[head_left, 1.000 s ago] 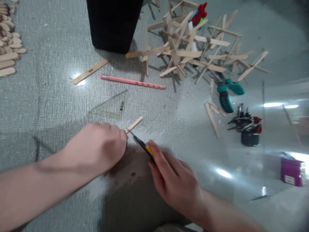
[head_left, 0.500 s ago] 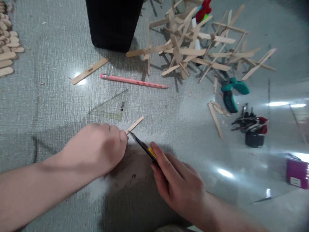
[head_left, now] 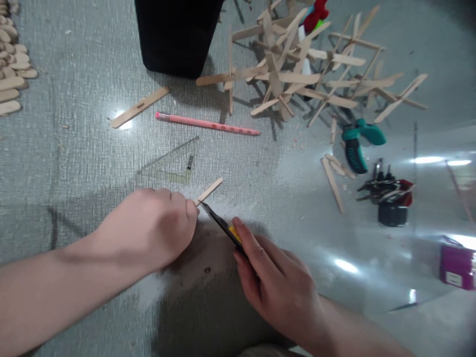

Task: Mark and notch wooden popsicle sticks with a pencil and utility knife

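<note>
My left hand point(head_left: 156, 228) is closed on a wooden craft stick point(head_left: 210, 190), whose far end sticks out past the fingers toward the upper right. The rest of that stick is hidden under the hand. In my right hand point(head_left: 271, 272) is a utility knife point(head_left: 222, 224) with a dark body and a yellow part. Its blade tip touches the stick close to my left fingers. Just beyond my left hand lies a clear set square point(head_left: 182, 177), and behind it a pink pencil point(head_left: 211, 124).
A slotted craft stick point(head_left: 139, 107) lies left of the pencil. A black container point(head_left: 176, 39) stands at the back, beside interlocked sticks point(head_left: 286, 78). Loose sticks point(head_left: 11, 83) are piled at far left. Teal-handled pliers point(head_left: 355, 148), dark clips point(head_left: 392, 213) and a purple box point(head_left: 457, 265) lie right.
The knife and my right hand have shifted slightly right, the blade staying on the stick. My left hand keeps its hold. The view has moved a little.
</note>
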A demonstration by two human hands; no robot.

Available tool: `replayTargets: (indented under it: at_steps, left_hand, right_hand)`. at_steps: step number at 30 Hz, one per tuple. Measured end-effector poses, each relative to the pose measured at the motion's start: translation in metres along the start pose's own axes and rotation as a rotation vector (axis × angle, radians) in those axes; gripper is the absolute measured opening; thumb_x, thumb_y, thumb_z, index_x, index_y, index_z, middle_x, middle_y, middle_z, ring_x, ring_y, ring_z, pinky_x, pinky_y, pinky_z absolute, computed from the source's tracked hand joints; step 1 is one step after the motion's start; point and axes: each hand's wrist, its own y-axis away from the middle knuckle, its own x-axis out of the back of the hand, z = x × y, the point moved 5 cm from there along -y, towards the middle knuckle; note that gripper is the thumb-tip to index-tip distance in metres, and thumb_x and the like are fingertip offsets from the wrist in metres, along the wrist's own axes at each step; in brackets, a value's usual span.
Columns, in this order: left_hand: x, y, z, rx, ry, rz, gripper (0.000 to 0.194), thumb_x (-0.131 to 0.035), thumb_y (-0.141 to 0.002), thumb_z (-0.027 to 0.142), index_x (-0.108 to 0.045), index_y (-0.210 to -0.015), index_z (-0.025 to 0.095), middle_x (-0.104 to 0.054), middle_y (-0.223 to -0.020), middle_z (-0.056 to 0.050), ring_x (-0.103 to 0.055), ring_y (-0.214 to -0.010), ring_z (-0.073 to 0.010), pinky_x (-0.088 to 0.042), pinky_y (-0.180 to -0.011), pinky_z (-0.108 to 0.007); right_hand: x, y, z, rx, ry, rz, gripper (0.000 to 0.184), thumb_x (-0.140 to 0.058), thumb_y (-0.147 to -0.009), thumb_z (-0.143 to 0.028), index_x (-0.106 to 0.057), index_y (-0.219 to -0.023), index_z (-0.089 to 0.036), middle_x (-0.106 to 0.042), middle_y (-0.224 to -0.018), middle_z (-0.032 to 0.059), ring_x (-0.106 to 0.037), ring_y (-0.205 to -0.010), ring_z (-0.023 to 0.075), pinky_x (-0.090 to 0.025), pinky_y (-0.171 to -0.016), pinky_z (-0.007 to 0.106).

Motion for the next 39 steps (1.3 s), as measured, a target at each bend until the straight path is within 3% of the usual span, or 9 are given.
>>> replayTargets:
  at_steps: [3,8,21,29,34,39]
  left_hand:
    - [0.001,-0.003,0.001,0.01,-0.116,-0.094,0.026,-0.046,-0.078,0.001,-0.061,-0.068,0.019,-0.059,-0.059,-0.001,-0.053,-0.051,-0.0176,-0.021,-0.049,-0.032]
    - [0.001,-0.008,0.002,0.03,-0.107,-0.211,0.028,-0.045,-0.08,0.0,-0.063,-0.071,0.019,-0.062,-0.061,-0.002,-0.056,-0.053,-0.0183,-0.021,-0.049,-0.032]
    - [0.0,-0.009,0.001,0.03,-0.131,-0.229,0.021,-0.052,-0.08,0.003,-0.063,-0.07,0.018,-0.063,-0.062,-0.002,-0.06,-0.053,-0.0187,-0.017,-0.048,-0.03]
    - [0.0,-0.009,0.002,0.019,-0.137,-0.211,0.026,-0.048,-0.08,0.001,-0.063,-0.07,0.019,-0.063,-0.061,-0.002,-0.06,-0.053,-0.0197,-0.021,-0.048,-0.031]
    - [-0.001,-0.011,0.002,0.052,-0.123,-0.285,0.022,-0.051,-0.081,0.003,-0.066,-0.074,0.018,-0.065,-0.065,-0.003,-0.062,-0.057,-0.0201,-0.014,-0.05,-0.031]
    - [-0.002,-0.01,-0.002,0.135,0.004,-0.298,0.033,-0.04,-0.086,0.002,-0.065,-0.074,0.019,-0.063,-0.065,-0.004,-0.055,-0.055,-0.019,-0.016,-0.051,-0.031]
  right_hand:
    - [0.0,0.0,0.0,0.004,-0.013,0.001,0.058,-0.044,-0.108,-0.016,-0.031,-0.165,-0.01,-0.077,-0.099,0.008,-0.069,-0.072,0.0155,-0.056,-0.06,0.026]
    - [0.001,-0.001,-0.001,-0.004,-0.007,0.001,0.059,-0.044,-0.108,-0.015,-0.03,-0.165,-0.01,-0.077,-0.099,0.0081,-0.069,-0.071,0.0156,-0.056,-0.059,0.026]
    - [0.001,0.001,0.0,0.001,-0.008,0.004,0.061,-0.045,-0.108,-0.015,-0.027,-0.166,-0.011,-0.077,-0.098,0.0078,-0.068,-0.07,0.016,-0.055,-0.058,0.027]
    - [0.0,0.001,0.0,0.004,-0.011,-0.005,0.057,-0.044,-0.108,-0.016,-0.031,-0.164,-0.01,-0.078,-0.099,0.0088,-0.069,-0.071,0.0163,-0.057,-0.059,0.027]
    - [0.001,0.0,0.0,0.0,0.014,0.001,0.06,-0.043,-0.108,-0.016,-0.027,-0.166,-0.011,-0.077,-0.096,0.0074,-0.068,-0.069,0.0158,-0.057,-0.059,0.027]
    - [-0.001,0.002,-0.005,0.026,0.106,-0.014,0.06,-0.048,-0.108,-0.014,-0.03,-0.164,-0.005,-0.076,-0.096,0.0084,-0.065,-0.067,0.0158,-0.052,-0.056,0.03]
